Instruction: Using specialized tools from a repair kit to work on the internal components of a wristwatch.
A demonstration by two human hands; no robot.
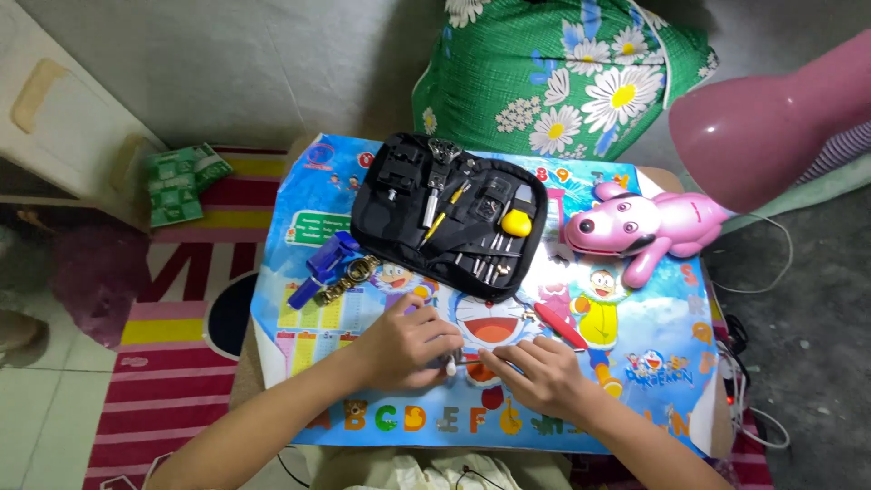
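Bare hands meet over the cartoon table mat [671, 381], pinching small parts.
Left hand [408, 349] curled nearly closed around a small white piece [450, 367]; right hand [535, 374] fingers bent, tips on a thin metal tool [470, 360] between both hands. Red-handled tool [560, 325] just beyond right hand. Further back: blue tool [325, 265] beside a metal watch band [349, 277], open black tool case [449, 213], pink dog lamp [649, 227].

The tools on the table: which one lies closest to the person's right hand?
The red-handled tool lying loose on the cartoon mat, just above the right hand. The blue tool sits far off at the left, and the rest stay in the black case.
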